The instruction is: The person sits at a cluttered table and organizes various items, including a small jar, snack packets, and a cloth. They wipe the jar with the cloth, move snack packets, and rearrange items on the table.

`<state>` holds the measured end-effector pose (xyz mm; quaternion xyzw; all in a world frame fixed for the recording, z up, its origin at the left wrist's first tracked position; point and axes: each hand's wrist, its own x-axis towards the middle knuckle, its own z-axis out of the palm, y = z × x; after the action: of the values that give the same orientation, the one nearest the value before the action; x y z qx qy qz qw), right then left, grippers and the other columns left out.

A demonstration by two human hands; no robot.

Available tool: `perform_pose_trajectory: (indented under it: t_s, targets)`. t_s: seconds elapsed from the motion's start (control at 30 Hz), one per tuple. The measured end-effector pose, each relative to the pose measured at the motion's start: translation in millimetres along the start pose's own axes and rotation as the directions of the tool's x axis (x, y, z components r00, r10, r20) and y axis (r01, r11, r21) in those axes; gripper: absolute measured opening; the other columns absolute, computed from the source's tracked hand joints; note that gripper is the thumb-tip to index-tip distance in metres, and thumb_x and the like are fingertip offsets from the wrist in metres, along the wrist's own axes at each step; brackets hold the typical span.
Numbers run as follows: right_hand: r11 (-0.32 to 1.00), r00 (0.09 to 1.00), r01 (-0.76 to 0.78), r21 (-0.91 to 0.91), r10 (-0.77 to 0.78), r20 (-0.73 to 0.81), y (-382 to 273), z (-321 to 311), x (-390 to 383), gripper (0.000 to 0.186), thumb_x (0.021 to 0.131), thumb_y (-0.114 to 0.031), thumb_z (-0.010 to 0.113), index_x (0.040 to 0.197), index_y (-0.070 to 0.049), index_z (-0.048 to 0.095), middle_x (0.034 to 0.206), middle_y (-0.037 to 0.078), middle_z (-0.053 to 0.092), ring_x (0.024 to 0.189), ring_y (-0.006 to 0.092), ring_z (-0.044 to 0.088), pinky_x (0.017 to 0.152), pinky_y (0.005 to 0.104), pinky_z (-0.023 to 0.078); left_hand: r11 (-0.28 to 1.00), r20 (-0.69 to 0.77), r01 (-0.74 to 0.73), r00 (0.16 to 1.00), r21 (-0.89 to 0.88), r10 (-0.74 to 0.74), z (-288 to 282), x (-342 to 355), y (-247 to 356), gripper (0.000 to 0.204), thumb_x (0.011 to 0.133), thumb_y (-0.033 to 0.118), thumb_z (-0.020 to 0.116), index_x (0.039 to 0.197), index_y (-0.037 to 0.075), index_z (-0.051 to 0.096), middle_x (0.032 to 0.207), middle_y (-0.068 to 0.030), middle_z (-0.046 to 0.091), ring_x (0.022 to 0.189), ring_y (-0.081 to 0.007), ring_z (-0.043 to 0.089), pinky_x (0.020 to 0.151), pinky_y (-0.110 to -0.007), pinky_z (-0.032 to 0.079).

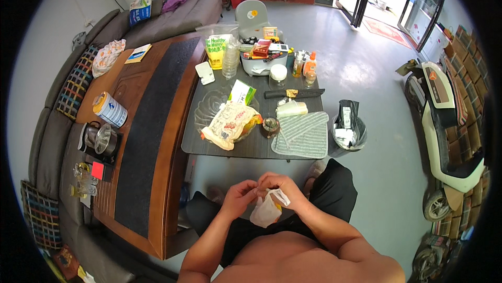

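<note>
A thin whitish plastic bag [265, 211] with something yellowish inside hangs over my lap, just short of the small dark table. My left hand [241, 194] is closed at the bag's top, fingertips pinched together. My right hand [274, 186] also grips the gathered top, close against the left. On the dark table [235, 148] ahead lie a clear scalloped dish [203, 110] under a crumpled cream package [230, 123], a round brown container [270, 127], a folded pale cloth [299, 142], a rolled light item [290, 109] and a long black object [311, 92].
A wooden table [155, 204] with a kettle and pot is at left, beside a grey sofa [49, 162]. Bottles [308, 66] and a full caddy [264, 66] sit at the small table's back. A trash bin [349, 142] and a white scooter [436, 142] stand right.
</note>
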<state>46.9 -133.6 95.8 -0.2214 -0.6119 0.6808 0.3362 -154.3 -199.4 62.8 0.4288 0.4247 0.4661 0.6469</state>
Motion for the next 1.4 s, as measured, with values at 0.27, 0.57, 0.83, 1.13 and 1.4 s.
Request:
perform_pose_trajectory:
  t_s: [0.27, 0.57, 0.83, 1.13, 1.4]
  targets:
    - [0.986, 0.999, 0.054, -0.160, -0.051, 0.019, -13, -10, 1, 0.017, 0.097, 0.006, 0.053, 0.108, 0.003, 0.065, 0.117, 0.010, 0.060, 0.100, 0.0194, 0.065, 0.089, 0.0310, 0.051, 0.962, -0.163, 0.047, 0.982, -0.269, -0.093, -6, -3, 16, 0.017, 0.108, 0.023, 0.058, 0.111, 0.007, 0.062, 0.086, -0.0033, 0.066, 0.068, -0.0124, 0.060, 0.059, -0.028, 0.047]
    - [0.874, 0.941, 0.177, 0.452, -0.016, -0.338, -16, 23, 16, 0.028, 0.108, -0.029, 0.055, 0.102, -0.003, 0.061, 0.099, 0.014, 0.063, 0.101, 0.0225, 0.059, 0.096, 0.0382, 0.046, 0.894, -0.109, 0.005, 0.992, -0.449, -0.060, 9, -2, 49, 0.019, 0.107, 0.027, 0.058, 0.111, 0.008, 0.059, 0.083, -0.0030, 0.061, 0.067, -0.0153, 0.056, 0.060, -0.029, 0.044]
    - [0.598, 0.811, 0.316, 0.737, 0.232, -0.537, -24, -8, 18, 0.025, 0.110, -0.020, 0.048, 0.088, -0.011, 0.052, 0.069, -0.002, 0.042, 0.067, 0.0150, 0.043, 0.098, 0.0435, 0.047, 0.863, -0.346, -0.254, 0.933, -0.437, 0.099, -20, -12, 39, 0.022, 0.109, 0.026, 0.053, 0.106, 0.005, 0.060, 0.098, -0.0083, 0.065, 0.083, -0.0189, 0.059, 0.075, -0.033, 0.048]
    - [0.724, 0.936, 0.079, 0.685, 0.183, -0.301, -23, 17, 12, 0.024, 0.110, -0.023, 0.046, 0.095, -0.007, 0.054, 0.068, -0.004, 0.037, 0.061, 0.0109, 0.037, 0.079, 0.0360, 0.048, 0.755, -0.229, -0.215, 0.969, -0.619, 0.088, 6, 7, 88, 0.022, 0.111, 0.029, 0.048, 0.098, 0.012, 0.052, 0.070, 0.0048, 0.029, 0.061, -0.0088, 0.028, 0.059, -0.028, 0.026]
    - [0.839, 0.907, -0.112, 0.532, 0.305, -0.291, -10, 4, 1, 0.012, 0.106, -0.013, 0.048, 0.103, -0.005, 0.057, 0.087, 0.003, 0.056, 0.079, 0.0150, 0.056, 0.088, 0.0354, 0.052, 0.997, -0.351, -0.083, 0.933, -0.007, 0.075, -13, -1, 38, 0.010, 0.100, 0.007, 0.063, 0.107, 0.008, 0.056, 0.075, 0.0024, 0.055, 0.060, -0.0096, 0.049, 0.059, -0.028, 0.043]
